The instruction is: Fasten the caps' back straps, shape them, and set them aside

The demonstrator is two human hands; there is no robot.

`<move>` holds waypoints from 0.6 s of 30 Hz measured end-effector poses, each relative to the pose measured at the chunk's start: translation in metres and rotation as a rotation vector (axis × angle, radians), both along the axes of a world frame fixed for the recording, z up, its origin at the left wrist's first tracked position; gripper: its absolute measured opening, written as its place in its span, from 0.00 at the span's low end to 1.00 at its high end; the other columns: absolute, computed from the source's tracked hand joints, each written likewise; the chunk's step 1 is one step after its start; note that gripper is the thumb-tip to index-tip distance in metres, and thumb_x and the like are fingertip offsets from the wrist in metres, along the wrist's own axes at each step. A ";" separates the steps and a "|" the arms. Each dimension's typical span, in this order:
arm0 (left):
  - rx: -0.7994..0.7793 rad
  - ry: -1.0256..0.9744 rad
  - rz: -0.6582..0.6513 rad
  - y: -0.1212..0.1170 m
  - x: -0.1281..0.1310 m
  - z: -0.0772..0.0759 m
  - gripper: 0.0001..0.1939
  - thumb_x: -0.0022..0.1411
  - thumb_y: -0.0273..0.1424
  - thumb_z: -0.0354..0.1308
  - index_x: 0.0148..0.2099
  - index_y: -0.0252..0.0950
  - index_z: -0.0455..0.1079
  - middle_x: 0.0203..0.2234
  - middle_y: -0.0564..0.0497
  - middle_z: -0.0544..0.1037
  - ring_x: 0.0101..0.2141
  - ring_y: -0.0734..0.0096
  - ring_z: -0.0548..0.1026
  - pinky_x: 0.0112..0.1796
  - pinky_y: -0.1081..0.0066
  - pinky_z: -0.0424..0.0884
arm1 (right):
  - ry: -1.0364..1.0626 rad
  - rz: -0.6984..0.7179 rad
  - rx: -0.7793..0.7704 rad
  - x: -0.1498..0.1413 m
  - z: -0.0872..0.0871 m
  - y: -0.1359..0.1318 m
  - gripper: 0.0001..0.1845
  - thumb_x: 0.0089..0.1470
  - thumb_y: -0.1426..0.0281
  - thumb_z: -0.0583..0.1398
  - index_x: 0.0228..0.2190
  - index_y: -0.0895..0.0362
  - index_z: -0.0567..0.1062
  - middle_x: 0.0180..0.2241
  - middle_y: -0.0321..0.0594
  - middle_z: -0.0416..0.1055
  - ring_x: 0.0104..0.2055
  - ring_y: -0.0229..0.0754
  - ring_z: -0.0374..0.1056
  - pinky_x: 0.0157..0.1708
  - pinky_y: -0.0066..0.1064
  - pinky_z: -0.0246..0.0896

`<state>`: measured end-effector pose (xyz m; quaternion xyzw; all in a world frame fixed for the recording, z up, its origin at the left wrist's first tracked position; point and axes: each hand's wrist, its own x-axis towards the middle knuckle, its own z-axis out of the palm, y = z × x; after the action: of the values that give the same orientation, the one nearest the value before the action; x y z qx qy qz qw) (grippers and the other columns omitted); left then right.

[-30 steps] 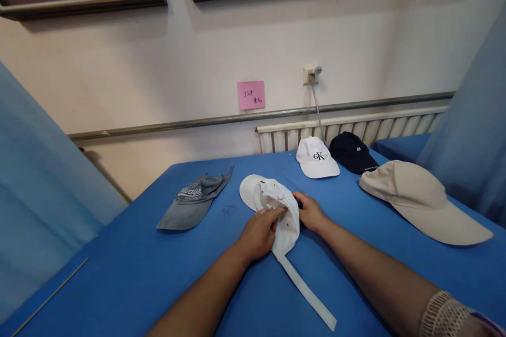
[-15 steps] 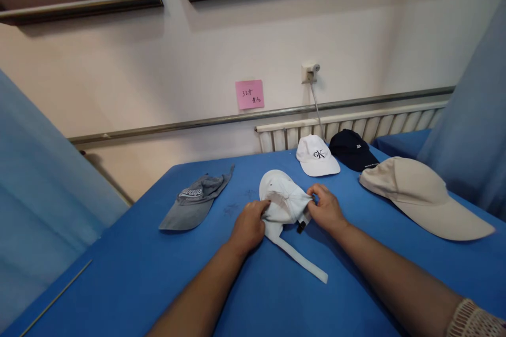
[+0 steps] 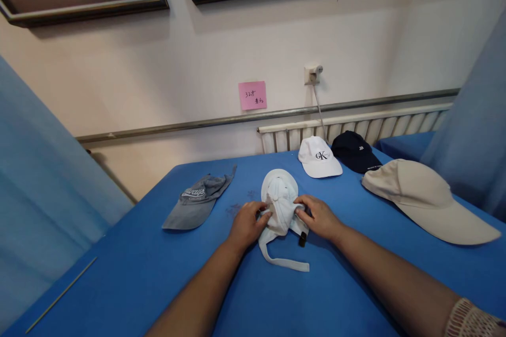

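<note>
A crumpled white cap (image 3: pixel 280 201) lies on the blue table (image 3: pixel 130 274) in front of me, brim pointing away. My left hand (image 3: pixel 245 225) pinches its left side with closed fingers. My right hand (image 3: pixel 318 217) grips its right side, fingers pressed on the fabric. The cap's long white strap (image 3: pixel 282 261) curls on the table toward me, and a small black buckle (image 3: pixel 302 239) sits beside my right hand.
A grey cap (image 3: pixel 195 201) lies to the left. A white cap with a black logo (image 3: pixel 319 156), a dark navy cap (image 3: pixel 352 151) and a large beige cap (image 3: pixel 425 200) lie at the right. Blue curtains hang on both sides; a radiator (image 3: pixel 356 129) runs behind.
The cap was turned so its brim now points away, and both hands have squeezed it narrower. The strap, stretched toward me before, has curled into a loop.
</note>
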<state>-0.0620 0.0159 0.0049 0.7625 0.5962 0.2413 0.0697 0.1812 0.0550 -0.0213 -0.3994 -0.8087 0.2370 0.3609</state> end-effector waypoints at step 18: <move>-0.023 -0.108 0.319 0.012 -0.011 -0.001 0.08 0.64 0.32 0.48 0.37 0.36 0.66 0.28 0.50 0.75 0.30 0.67 0.72 0.32 0.71 0.63 | -0.087 -0.327 -0.064 0.000 -0.003 0.008 0.08 0.54 0.65 0.57 0.36 0.52 0.72 0.31 0.37 0.75 0.31 0.43 0.69 0.31 0.31 0.56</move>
<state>-0.0730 0.0279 0.0043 0.6431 0.7079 0.2831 0.0714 0.1813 0.0626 -0.0248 -0.5468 -0.7399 0.1834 0.3463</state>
